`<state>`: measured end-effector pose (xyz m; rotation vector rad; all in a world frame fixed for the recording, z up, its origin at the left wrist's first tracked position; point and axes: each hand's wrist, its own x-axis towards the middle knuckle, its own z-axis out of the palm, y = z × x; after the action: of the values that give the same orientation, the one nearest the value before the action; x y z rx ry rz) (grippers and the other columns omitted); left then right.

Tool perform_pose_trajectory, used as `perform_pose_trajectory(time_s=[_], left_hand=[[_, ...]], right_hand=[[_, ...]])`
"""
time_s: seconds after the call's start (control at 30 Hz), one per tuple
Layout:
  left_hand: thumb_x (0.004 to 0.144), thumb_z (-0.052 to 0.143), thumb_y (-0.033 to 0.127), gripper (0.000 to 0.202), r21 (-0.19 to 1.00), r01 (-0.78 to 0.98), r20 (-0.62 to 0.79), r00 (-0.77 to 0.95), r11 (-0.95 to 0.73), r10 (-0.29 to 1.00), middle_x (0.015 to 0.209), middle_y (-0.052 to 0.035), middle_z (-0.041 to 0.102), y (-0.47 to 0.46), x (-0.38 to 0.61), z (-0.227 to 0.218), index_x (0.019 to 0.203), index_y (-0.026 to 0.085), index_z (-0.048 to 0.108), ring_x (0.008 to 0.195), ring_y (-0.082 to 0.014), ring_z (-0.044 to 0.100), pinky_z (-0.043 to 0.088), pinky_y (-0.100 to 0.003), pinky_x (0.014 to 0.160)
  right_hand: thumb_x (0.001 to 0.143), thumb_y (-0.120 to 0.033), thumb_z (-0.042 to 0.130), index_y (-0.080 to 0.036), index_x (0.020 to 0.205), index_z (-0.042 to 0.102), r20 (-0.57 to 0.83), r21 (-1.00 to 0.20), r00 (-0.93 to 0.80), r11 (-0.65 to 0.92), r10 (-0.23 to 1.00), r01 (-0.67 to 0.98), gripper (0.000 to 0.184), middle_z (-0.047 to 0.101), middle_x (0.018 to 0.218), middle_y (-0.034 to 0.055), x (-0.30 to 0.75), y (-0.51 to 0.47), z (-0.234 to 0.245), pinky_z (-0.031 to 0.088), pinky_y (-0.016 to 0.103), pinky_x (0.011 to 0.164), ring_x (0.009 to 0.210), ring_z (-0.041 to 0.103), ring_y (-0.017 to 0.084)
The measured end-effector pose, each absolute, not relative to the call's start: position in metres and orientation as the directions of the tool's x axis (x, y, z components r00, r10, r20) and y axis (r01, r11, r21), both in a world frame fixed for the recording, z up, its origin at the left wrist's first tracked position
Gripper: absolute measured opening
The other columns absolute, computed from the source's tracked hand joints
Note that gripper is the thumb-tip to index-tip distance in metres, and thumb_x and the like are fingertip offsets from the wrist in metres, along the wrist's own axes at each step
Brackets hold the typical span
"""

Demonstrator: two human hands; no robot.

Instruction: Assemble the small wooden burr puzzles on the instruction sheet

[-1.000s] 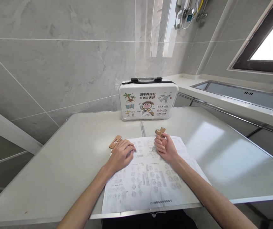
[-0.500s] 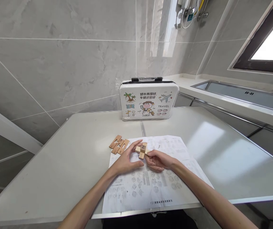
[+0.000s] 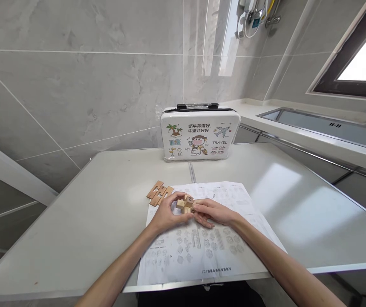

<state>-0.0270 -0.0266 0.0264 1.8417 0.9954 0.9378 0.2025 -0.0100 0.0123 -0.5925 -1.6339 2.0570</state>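
Between my two hands is a small wooden burr puzzle [image 3: 185, 204] of crossed light-wood pieces, with a dark mark like a Z on one face. My left hand [image 3: 167, 213] curves around its left side, the thumb in front and the fingers behind. From the right, my right hand [image 3: 211, 211] pinches one end of it between thumb and fingers. Under both hands lies a printed paper sheet [image 3: 202, 256] with small drawings. Several flat wooden pieces with cut-out slots [image 3: 159, 194] rest together just beyond my left hand, partly on the sheet's corner.
A white cartoon-printed case [image 3: 198, 136] with a black handle stands at the back of the pale table [image 3: 83, 230]. To the right runs a counter with a sink [image 3: 326, 127]. A grey tiled wall [image 3: 106, 94] rises behind the table.
The puzzle has turned and shifted slightly left, its marked face now at the upper right. My left fingers and thumb have closed in around it, and my right hand has followed.
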Motion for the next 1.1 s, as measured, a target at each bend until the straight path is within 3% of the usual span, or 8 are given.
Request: perform_pose_trajectory(time_s=[0.23,0.33,0.47,0.7,0.83,1.1], left_hand=[[0.072,0.088,0.041,0.047,0.812,0.442,0.237,0.349,-0.382,0.907,0.107,-0.0045,0.076,-0.029,-0.027,0.031,0.110,0.024,0.067,0.099,-0.0254,0.069,0.053,-0.039,0.092],[0.069,0.089,0.049,0.052,0.783,0.510,0.228,0.299,-0.357,0.926,0.104,-0.0037,0.075,-0.028,-0.028,0.027,0.108,0.024,0.067,0.095,-0.0249,0.068,0.052,-0.038,0.087],[0.073,0.084,0.054,0.046,0.771,0.563,0.190,0.245,-0.299,0.951,0.096,-0.0024,0.073,-0.027,-0.027,0.024,0.101,0.023,0.063,0.086,-0.0229,0.065,0.049,-0.034,0.076],[0.085,0.064,0.062,0.043,0.740,0.609,0.129,0.290,-0.287,0.948,0.067,0.0040,0.051,-0.030,-0.025,0.027,0.079,0.023,0.046,0.062,-0.0161,0.045,0.034,-0.030,0.058],[0.087,0.060,0.064,0.045,0.783,0.556,0.105,0.323,-0.278,0.941,0.068,0.0042,0.049,-0.028,-0.025,0.025,0.078,0.023,0.046,0.062,-0.0153,0.043,0.032,-0.029,0.058],[0.093,0.054,0.066,0.047,0.852,0.448,0.088,0.387,-0.270,0.918,0.074,0.0028,0.048,-0.025,-0.028,0.021,0.082,0.021,0.050,0.067,-0.0150,0.042,0.034,-0.029,0.063]], right_hand=[[0.104,-0.054,0.054,-0.020,0.087,0.058,0.042,-0.997,-0.727,0.076,0.685,0.013,0.039,0.055,0.063,-0.0050,0.200,-0.014,0.016,0.036,0.023,0.051,0.049,0.043,0.009],[0.104,-0.047,0.056,-0.020,0.087,0.060,0.108,-0.982,-0.640,0.181,0.761,0.049,0.032,0.060,0.068,-0.0028,0.195,-0.017,0.015,0.038,0.025,0.056,0.056,0.048,0.012],[0.104,-0.041,0.056,-0.022,0.101,0.066,0.201,-0.949,-0.519,0.296,0.831,0.107,0.022,0.068,0.078,0.0011,0.189,-0.019,0.007,0.043,0.028,0.065,0.069,0.060,0.017],[0.103,-0.042,0.060,-0.023,0.099,0.068,0.282,-0.923,-0.401,0.360,0.871,0.134,0.022,0.070,0.075,0.0020,0.187,-0.021,0.004,0.045,0.029,0.064,0.068,0.063,0.019],[0.099,-0.040,0.067,-0.024,0.093,0.069,0.322,-0.910,-0.338,0.387,0.884,0.145,0.017,0.067,0.069,0.0012,0.187,-0.022,0.005,0.042,0.028,0.059,0.062,0.057,0.018],[0.099,-0.039,0.067,-0.025,0.095,0.069,0.348,-0.888,-0.294,0.414,0.890,0.202,0.015,0.066,0.071,0.0011,0.187,-0.021,0.000,0.041,0.029,0.059,0.061,0.054,0.017]])
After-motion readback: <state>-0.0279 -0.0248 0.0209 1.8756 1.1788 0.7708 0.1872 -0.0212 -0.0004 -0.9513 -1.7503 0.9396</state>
